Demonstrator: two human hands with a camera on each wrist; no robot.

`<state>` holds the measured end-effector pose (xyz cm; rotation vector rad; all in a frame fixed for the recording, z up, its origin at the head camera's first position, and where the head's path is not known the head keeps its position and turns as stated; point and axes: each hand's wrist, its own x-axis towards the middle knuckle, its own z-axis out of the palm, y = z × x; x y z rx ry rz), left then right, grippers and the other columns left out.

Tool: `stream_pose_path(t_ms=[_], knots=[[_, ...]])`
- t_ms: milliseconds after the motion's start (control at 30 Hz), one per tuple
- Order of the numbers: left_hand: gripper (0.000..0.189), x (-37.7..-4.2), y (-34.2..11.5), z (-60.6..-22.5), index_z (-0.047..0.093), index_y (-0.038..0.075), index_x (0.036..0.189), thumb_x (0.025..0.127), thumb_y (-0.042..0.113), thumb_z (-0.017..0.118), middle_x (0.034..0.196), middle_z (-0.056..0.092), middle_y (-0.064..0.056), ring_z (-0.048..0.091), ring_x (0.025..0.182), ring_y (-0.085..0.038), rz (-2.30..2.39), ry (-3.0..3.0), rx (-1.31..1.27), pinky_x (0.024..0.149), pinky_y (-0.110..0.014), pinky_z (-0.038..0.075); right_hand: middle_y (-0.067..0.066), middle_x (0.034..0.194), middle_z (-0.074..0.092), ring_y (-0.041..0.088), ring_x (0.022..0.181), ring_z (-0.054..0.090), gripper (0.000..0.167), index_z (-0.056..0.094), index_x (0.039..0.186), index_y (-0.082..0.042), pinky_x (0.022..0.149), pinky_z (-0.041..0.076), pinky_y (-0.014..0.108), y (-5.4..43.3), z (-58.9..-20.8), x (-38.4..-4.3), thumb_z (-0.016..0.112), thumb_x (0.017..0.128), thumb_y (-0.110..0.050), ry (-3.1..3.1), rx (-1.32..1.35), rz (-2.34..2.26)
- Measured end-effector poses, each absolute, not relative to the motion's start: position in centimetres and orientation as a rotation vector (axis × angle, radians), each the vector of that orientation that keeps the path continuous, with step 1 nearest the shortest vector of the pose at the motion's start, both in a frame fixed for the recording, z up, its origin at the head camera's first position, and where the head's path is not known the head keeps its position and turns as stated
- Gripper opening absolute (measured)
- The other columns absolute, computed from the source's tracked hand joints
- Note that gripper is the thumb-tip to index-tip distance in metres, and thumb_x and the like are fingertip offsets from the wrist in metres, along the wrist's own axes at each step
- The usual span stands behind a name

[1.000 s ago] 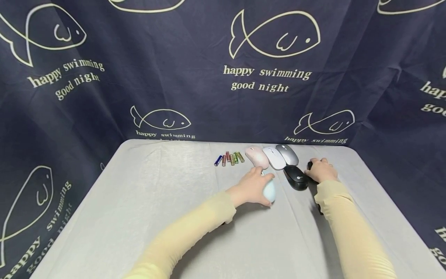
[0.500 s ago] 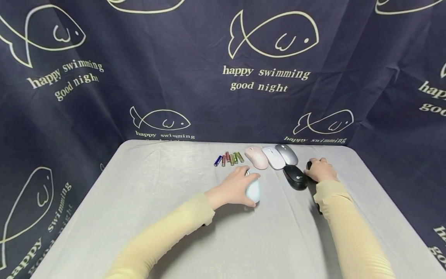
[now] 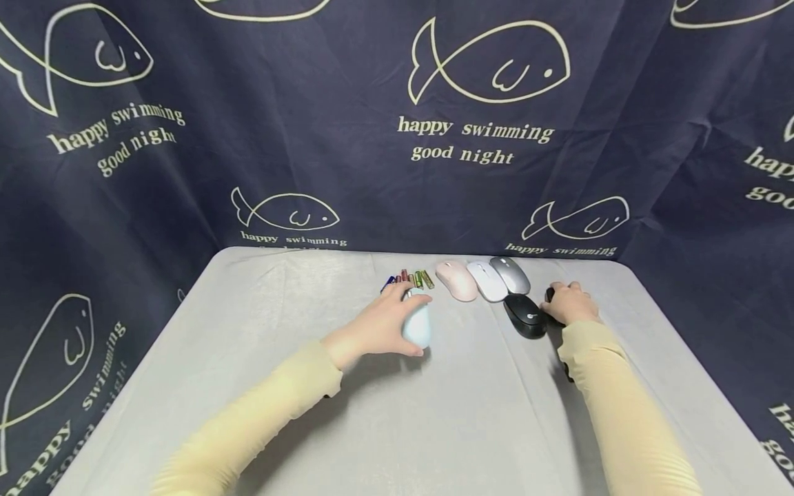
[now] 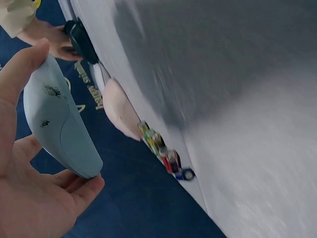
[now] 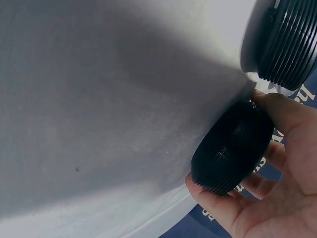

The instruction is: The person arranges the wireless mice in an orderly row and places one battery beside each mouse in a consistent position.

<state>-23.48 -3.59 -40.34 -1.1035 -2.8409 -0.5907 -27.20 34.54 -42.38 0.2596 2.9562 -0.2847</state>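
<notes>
My left hand [image 3: 381, 324] grips a pale blue computer mouse [image 4: 64, 119] between thumb and fingertips, held above the table in front of the batteries. Dark scuffs mark the mouse's side in the left wrist view. Over on the right, my right hand [image 3: 572, 303] holds a black computer mouse [image 5: 234, 148] with ribbed sides, thumb at one side and fingers at the other, at the tabletop. Close to its left lies a second black mouse [image 3: 525, 315], whose ribbed edge also shows in the right wrist view.
Pink [image 3: 457, 280], white [image 3: 487, 281] and grey [image 3: 511, 275] mice lie side by side near the table's back edge. Several batteries [image 3: 419, 279] sit left of them, partly hidden by my left hand. A dark blue fish-print curtain [image 3: 397, 207] hangs behind the white table [image 3: 484, 427].
My left hand has carried the pale blue mouse leftward, away from the other mice and toward the batteries. My right hand stays in place on its black mouse.
</notes>
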Motion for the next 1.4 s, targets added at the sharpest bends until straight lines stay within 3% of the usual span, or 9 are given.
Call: stream_pose_path(t_ms=[733,1400], knots=[[0.089,-22.8,-10.7,-41.2,0.047,0.025,0.138,0.059,0.041,0.086,0.143,0.034,-0.015,0.034,0.130,-0.031,-0.736,-2.846,-0.972,0.089,-0.051,0.049,0.042,0.122,0.034,0.061,0.106,0.042,0.065,0.035,0.135,0.007,0.081,0.044,0.065,34.4,-42.4,-27.4,0.057,0.087,-0.032,2.966,0.280,-0.284],[0.089,-24.4,-15.4,-42.4,0.049,0.020,0.136,0.057,0.036,0.086,0.144,0.035,-0.021,0.034,0.130,-0.035,-0.731,-2.867,-1.094,0.093,-0.055,0.044,0.042,0.123,0.032,0.060,0.107,0.041,0.065,0.033,0.137,0.006,0.081,0.043,0.064,34.4,-42.5,-27.8,0.055,0.089,-0.032,2.927,0.311,-0.288]])
